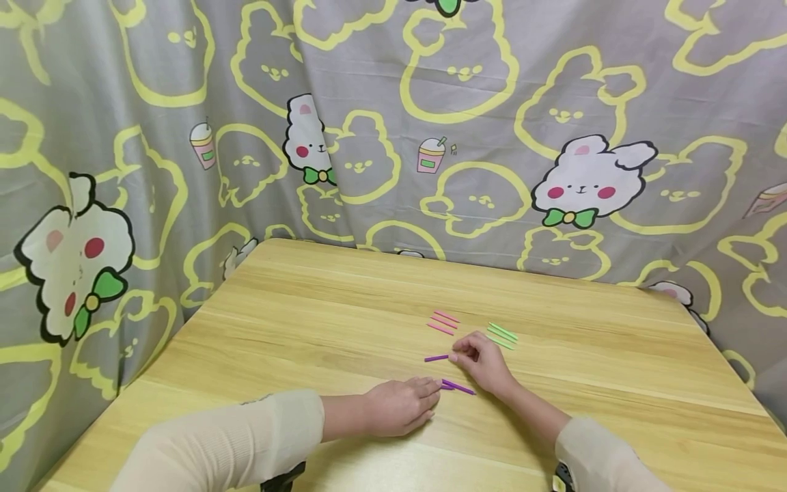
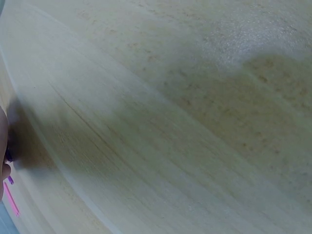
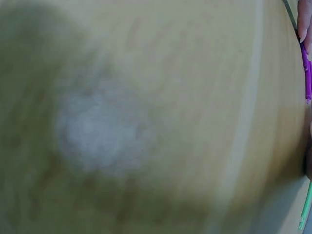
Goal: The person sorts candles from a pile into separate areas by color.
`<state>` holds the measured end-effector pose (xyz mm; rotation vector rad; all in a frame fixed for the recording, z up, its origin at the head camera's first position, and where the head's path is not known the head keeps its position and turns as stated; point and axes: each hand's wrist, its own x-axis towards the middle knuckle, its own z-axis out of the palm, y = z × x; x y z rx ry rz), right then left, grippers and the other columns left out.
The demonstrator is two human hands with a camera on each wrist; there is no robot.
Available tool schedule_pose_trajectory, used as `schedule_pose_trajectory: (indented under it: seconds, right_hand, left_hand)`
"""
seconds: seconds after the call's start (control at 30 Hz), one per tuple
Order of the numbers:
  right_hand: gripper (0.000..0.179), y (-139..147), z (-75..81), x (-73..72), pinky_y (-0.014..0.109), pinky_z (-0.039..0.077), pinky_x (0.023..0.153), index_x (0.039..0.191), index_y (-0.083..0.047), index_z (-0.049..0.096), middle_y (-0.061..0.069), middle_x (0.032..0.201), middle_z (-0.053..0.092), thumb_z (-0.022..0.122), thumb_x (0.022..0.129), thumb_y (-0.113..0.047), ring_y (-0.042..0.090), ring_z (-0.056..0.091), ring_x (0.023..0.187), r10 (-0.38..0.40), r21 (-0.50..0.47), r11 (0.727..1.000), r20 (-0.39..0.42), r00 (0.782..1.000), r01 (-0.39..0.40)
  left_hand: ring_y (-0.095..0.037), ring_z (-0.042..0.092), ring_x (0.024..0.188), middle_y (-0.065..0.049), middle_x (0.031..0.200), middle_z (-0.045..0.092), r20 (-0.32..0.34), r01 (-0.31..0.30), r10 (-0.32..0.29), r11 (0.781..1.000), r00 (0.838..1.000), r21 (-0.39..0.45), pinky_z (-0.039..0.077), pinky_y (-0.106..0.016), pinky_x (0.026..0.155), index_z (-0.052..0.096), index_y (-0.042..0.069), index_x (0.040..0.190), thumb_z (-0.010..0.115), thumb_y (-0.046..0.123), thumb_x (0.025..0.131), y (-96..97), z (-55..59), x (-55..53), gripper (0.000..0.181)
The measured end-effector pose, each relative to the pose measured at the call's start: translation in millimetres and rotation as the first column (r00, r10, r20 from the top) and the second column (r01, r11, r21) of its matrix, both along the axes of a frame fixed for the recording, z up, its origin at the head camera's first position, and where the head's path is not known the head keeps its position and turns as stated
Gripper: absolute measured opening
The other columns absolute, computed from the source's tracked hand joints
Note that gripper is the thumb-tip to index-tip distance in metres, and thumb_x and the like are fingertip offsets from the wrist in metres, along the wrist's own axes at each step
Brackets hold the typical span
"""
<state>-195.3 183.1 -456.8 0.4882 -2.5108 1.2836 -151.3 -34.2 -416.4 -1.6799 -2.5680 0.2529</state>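
In the head view my right hand pinches the right end of a purple stick between thumb and index finger, low over the wooden table. My left hand lies palm down with its fingers extended. Its fingertips touch the left ends of more purple sticks, which lie partly crossed and are partly covered by the fingers. The right wrist view catches the purple sticks at its right edge, beside the left fingertips. Only a sliver of the left hand enters the left wrist view.
Three pink sticks lie side by side beyond the right hand. A group of green sticks lies to their right. The wooden table reaches back to a grey patterned curtain, which also hangs along the left side.
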Motion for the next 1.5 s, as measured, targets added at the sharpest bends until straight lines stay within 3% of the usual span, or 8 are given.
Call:
schedule_pose_trajectory:
  seconds: [0.3, 0.57, 1.0, 1.5]
  right_hand:
    - [0.009, -0.8, -0.6, -0.1, 0.017, 0.048, 0.064, 0.082, -0.002, 0.067, 0.004, 0.082, 0.059, 0.073, 0.075, -0.002, 0.007, 0.049, 0.073, -0.012, 0.052, 0.999, 0.045, 0.999, 0.01]
    - [0.009, -2.0, 1.9, -2.4, 0.015, 0.045, 0.06, 0.078, -0.004, 0.064, 0.002, 0.078, 0.055, 0.072, 0.076, -0.003, 0.005, 0.045, 0.07, -0.013, 0.078, 0.997, 0.085, 0.996, 0.006]
    - [0.009, -3.2, 4.5, 0.6, 0.015, 0.042, 0.058, 0.076, -0.006, 0.061, -0.001, 0.075, 0.052, 0.069, 0.08, -0.007, 0.006, 0.042, 0.07, -0.001, 0.142, 0.99, 0.09, 0.996, -0.012]
    - [0.01, -2.2, 4.2, 0.6, 0.016, 0.04, 0.055, 0.074, -0.006, 0.061, -0.001, 0.073, 0.051, 0.068, 0.082, -0.005, 0.005, 0.041, 0.066, -0.034, 0.128, 0.991, 0.065, 0.997, 0.025]
  left_hand:
    - [-0.018, 0.045, 0.13, -0.008, 0.141, 0.046, -0.006, -0.005, 0.005, 1.0, 1.0, -0.01, 0.038, -0.025, 0.108, 0.05, 0.008, 0.133, 0.034, 0.031, 0.1, 0.4, -1.2, 0.3, 0.043]
    - [-0.018, 0.045, 0.13, -0.008, 0.14, 0.047, -0.007, -0.004, 0.004, 1.0, 1.0, -0.009, 0.039, -0.025, 0.108, 0.05, 0.008, 0.133, 0.034, 0.031, 0.1, 0.1, -0.8, 0.9, 0.043]
    - [-0.018, 0.046, 0.129, -0.008, 0.14, 0.047, -0.009, -0.001, 0.0, 1.0, 1.0, -0.019, 0.039, -0.025, 0.108, 0.051, 0.008, 0.132, 0.034, 0.03, 0.1, 1.0, -0.5, 0.1, 0.043]
    - [-0.018, 0.047, 0.128, -0.009, 0.139, 0.048, 0.005, 0.025, -0.025, 0.999, 1.0, -0.032, 0.04, -0.024, 0.106, 0.05, 0.007, 0.133, 0.038, 0.032, 0.099, 1.7, 5.0, -2.6, 0.043]
